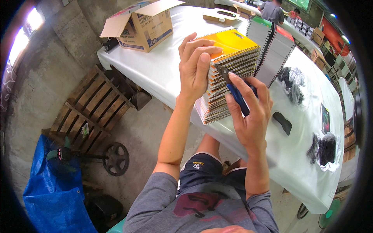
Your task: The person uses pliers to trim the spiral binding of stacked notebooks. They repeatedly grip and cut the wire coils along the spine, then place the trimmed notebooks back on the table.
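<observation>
Between both hands (196,66) (250,112): wire-spiralled notebooks (229,73).

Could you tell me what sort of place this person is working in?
Probably a small workshop where notebooks are bound or packed. Stacks of spiral notebooks stand on a long table under a white cover, bundles of black binding coils lie on it, and an open cardboard carton sits at its far end.
</observation>
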A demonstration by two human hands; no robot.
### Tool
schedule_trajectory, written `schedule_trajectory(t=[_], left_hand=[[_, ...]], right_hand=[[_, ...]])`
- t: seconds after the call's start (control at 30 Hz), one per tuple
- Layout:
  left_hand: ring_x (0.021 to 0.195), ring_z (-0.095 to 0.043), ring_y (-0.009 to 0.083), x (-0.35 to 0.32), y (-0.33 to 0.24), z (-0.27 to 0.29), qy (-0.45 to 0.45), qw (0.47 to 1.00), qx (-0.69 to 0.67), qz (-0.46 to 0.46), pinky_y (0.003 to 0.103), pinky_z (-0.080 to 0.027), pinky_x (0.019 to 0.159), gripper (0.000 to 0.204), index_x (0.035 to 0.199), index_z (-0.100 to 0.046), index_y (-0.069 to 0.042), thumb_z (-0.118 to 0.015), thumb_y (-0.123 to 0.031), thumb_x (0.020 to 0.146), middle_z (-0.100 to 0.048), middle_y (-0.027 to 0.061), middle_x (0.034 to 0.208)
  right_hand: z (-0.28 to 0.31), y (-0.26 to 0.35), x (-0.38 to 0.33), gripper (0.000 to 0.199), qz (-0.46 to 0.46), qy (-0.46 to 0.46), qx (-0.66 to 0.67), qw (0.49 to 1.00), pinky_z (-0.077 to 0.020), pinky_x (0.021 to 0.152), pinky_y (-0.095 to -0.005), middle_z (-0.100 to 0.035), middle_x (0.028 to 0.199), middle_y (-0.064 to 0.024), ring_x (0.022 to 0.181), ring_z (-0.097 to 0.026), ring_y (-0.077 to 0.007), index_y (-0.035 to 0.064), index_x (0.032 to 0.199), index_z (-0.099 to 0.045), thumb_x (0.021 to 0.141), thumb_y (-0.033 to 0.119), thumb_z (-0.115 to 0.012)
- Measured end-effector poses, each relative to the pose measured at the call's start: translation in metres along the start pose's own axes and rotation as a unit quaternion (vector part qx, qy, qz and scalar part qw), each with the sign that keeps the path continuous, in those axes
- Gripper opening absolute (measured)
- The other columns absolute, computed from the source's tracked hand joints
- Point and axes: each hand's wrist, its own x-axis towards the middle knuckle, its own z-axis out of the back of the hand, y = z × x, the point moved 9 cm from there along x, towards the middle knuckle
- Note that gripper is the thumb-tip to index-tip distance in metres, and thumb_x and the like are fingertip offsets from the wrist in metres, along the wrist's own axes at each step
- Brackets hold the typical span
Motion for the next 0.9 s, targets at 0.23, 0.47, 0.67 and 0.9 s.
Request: schedule_trajectory(t=[0.23,0.47,0.67,0.9], left_hand=[[0.107,-0.048,0.0282,-0.001,0.0,-0.001,-0.011,1.0,-0.005,-0.014,0.044,-0.028,0.104,0.041,0.089,-0.068,-0.006,-0.035,-0.029,0.098,-0.061,0.0107,0.097],[0.108,-0.047,0.0279,-0.002,0.0,0.001,-0.009,1.0,-0.005,-0.023,0.044,-0.027,0.104,0.04,0.089,-0.068,-0.007,-0.035,-0.028,0.098,-0.061,0.0102,0.097],[0.111,-0.045,0.029,-0.003,0.0,0.0,-0.006,1.0,-0.007,-0.009,0.044,-0.028,0.103,0.041,0.09,-0.068,-0.007,-0.035,-0.029,0.098,-0.061,0.0101,0.098],[0.113,-0.044,0.0291,-0.003,0.005,0.001,-0.001,1.0,-0.004,0.012,0.043,-0.028,0.103,0.041,0.093,-0.068,-0.007,-0.035,-0.031,0.098,-0.061,0.0094,0.1]], right_hand=[[-0.002,0.0,0.0,0.034,0.004,0.01,0.069,0.998,-0.0439,0.065,-0.0335,-0.057,0.095,-0.0101,0.077,-0.058,-0.0246,0.0168,0.117,-0.062,0.083,0.021,-0.065],[-0.023,-0.016,-0.006,0.029,-0.182,0.137,0.336,0.914,-0.0474,0.059,-0.0266,-0.062,0.086,-0.0104,0.073,-0.062,-0.0179,0.0071,0.116,-0.056,0.089,0.018,-0.057],[-0.043,-0.024,-0.023,0.029,-0.346,0.221,0.55,0.727,-0.0452,0.055,-0.0197,-0.063,0.087,-0.0057,0.07,-0.06,-0.0102,0.0075,0.119,-0.051,0.093,0.021,-0.052],[-0.001,-0.004,-0.009,0.034,-0.04,0.03,0.104,0.993,-0.0403,0.082,-0.0394,-0.055,0.103,-0.0116,0.094,-0.055,-0.0271,0.0151,0.118,-0.058,0.084,0.023,-0.062]])
